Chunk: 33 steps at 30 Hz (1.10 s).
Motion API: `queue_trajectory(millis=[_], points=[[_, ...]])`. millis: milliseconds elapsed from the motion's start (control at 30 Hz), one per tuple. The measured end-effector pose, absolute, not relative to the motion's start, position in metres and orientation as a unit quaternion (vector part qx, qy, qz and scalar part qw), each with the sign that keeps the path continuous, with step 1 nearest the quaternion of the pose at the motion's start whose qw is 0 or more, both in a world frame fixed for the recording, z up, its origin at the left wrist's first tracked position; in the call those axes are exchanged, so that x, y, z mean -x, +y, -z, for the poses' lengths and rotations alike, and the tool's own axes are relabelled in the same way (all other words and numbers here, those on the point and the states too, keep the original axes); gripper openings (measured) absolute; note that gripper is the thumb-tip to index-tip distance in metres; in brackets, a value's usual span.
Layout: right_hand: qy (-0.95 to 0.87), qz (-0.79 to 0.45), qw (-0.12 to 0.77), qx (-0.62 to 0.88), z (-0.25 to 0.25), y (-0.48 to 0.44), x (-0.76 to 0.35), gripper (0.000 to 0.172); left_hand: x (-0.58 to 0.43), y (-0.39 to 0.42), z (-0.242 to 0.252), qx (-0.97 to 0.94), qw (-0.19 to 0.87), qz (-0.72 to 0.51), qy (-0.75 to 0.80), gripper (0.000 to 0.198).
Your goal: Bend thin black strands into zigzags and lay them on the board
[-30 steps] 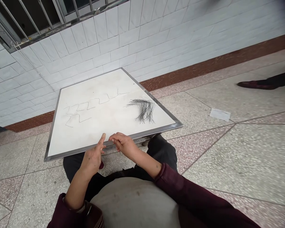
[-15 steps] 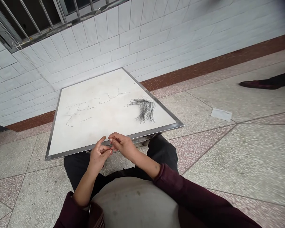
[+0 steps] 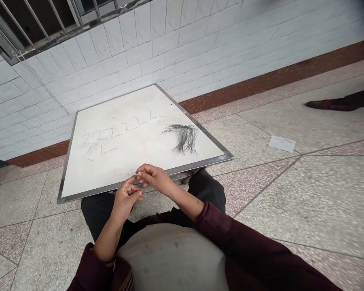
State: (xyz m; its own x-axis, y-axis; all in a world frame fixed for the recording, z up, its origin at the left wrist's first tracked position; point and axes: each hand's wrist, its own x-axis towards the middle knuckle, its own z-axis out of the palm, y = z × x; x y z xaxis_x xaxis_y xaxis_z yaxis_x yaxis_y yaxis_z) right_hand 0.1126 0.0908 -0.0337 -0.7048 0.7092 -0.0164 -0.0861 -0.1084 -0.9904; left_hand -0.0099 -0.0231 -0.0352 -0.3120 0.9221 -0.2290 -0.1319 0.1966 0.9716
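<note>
My right hand (image 3: 153, 178) pinches a thin dark wire (image 3: 127, 174) between thumb and index finger at the near edge of the white board-topped table (image 3: 139, 145). One length of this wire sticks out to the left over the tabletop. Just below it, my left hand (image 3: 125, 198) has thumb and a fingertip pressed together, its index finger reaching up to the right fingertips. What the left pinch holds is too fine to make out. A loose pile of bent dark wires (image 3: 185, 137) lies to the right; several single zigzag wires (image 3: 112, 132) lie apart on the left.
The table has a grey metal rim (image 3: 200, 163) and stands against a tiled wall (image 3: 109, 64) below a barred window (image 3: 48, 20). My knees are under its near edge. A white paper piece (image 3: 281, 143) lies on the floor, and another person's shoe (image 3: 330, 106) is farther right.
My right hand has moved slightly up and left, away from the left thumb. More of the wire shows to the left of the fingers. The wires on the table have not moved.
</note>
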Motion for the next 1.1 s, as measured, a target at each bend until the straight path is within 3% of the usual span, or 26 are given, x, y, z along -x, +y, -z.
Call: queue_trajectory(millis=[200,400,500,733,1100], points=[[-0.579,-0.731,0.276,0.231,0.031,0.103,-0.113,0.035,0.014,-0.025,0.029,-0.301,0.444,-0.606,0.587,0.052],[-0.506,-0.732,0.349,0.292,0.051,0.102,-0.125,0.048,0.023,-0.026,0.018,-0.261,0.391,-0.66,0.585,0.052],[-0.501,-0.728,0.361,0.299,0.058,0.096,-0.128,0.044,0.026,-0.027,0.016,-0.257,0.385,-0.67,0.581,0.051],[-0.447,-0.83,0.263,0.205,0.053,0.071,-0.117,0.035,0.026,-0.029,0.016,-0.265,0.386,-0.676,0.57,0.046],[-0.492,-0.764,0.359,0.212,0.051,0.069,-0.115,0.032,0.022,-0.029,0.021,-0.334,0.356,-0.63,0.604,0.049]])
